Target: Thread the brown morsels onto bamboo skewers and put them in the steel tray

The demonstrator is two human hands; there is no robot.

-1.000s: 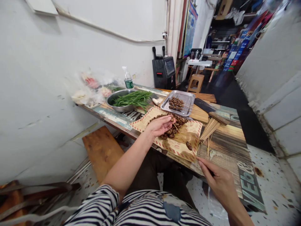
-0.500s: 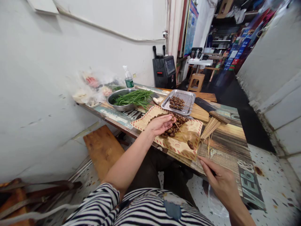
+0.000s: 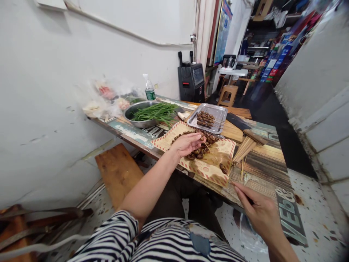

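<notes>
My left hand (image 3: 189, 143) is closed, pinching a small brown oval piece (image 3: 202, 138) at the tip of a thin wooden skewer (image 3: 208, 147). My right hand (image 3: 256, 207) grips the other end of this skewer near the table's front edge. Partway along it, close to my right hand, sits another dark brown piece (image 3: 223, 168). Beneath my left hand lies a pile of brown oval pieces (image 3: 195, 154), resembling silkworm pupae, on a sheet of patterned paper (image 3: 204, 169) with a red-striped border. My left hand covers part of the pile.
Behind the paper, a metal tray (image 3: 200, 109) holds finished-looking skewers (image 3: 205, 119). A cleaver (image 3: 245, 127) lies across a wooden board (image 3: 233, 131), beside a bundle of bare skewers (image 3: 244, 148). Further left are a metal bowl (image 3: 141, 123) of green leaves, a bottle (image 3: 149, 91) and plastic bags (image 3: 102, 103).
My right hand has shifted slightly right with the skewer's end, and the brown piece near it moved a little the same way. My left hand stays almost in place.
</notes>
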